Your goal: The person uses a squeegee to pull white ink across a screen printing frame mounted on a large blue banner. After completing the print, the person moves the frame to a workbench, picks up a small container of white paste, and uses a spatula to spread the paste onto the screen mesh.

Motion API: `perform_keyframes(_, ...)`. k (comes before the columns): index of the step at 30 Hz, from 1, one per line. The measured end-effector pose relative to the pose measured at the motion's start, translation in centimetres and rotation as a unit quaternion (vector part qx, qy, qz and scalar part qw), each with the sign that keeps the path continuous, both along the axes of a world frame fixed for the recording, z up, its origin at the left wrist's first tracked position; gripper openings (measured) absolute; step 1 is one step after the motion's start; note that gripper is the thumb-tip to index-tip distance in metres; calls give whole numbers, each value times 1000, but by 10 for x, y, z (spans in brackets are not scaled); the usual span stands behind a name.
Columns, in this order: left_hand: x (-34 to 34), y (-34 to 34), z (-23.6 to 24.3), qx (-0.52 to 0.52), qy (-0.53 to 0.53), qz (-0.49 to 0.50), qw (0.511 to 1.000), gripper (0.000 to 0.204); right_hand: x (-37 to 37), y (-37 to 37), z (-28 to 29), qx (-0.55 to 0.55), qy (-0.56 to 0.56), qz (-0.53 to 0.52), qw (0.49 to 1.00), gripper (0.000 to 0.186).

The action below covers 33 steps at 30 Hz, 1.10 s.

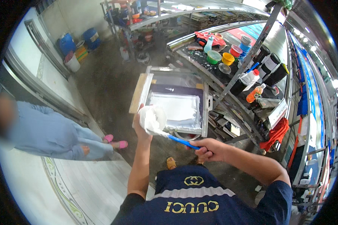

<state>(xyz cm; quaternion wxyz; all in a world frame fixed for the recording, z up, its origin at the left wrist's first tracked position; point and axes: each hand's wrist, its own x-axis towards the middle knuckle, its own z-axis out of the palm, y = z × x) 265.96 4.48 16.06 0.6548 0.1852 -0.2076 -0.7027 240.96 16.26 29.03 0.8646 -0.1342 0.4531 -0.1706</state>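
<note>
My left hand (142,132) is wrapped round a white tub (163,117) with thick white ink inside, held tilted over the near left part of a screen-printing frame (205,112). From the right, my right hand (209,150) grips a blue-handled spatula (181,141). The spatula's white-coated head reaches into the tub's mouth; its exact shape is hidden by the ink. Beneath and beyond the tub, the screen has a dark border round a rectangle covered with white ink (178,109).
A person in light blue clothes (50,127) stands at the left by the wall. On the right, a bench (199,56) carries several ink tubs, bottles and a red cloth (276,135). Blue drums (67,45) and a white bucket (72,63) stand at the back left.
</note>
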Motion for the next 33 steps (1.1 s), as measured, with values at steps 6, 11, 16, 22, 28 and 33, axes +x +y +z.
perform_keyframes(6,-15,8,5,72,-109,-105,986,63,-48,-51,49,-626,477,272,554,18)
perform_keyframes(11,-41,-10,-13,110,34,-169,979,53,5,-14,58,-726,492,480,30,19)
perform_keyframes(16,-52,-2,-12,117,39,-136,983,52,-29,-25,85,-713,567,403,87,33)
perform_keyframes(22,-52,-15,-14,109,50,-165,979,56,-37,9,71,-667,593,419,167,35)
perform_keyframes(28,-56,-15,5,124,8,-212,969,50,-30,10,59,-616,620,425,237,23)
perform_keyframes(33,-61,-10,-17,154,-14,-227,962,52,-59,-13,41,-568,623,350,407,27)
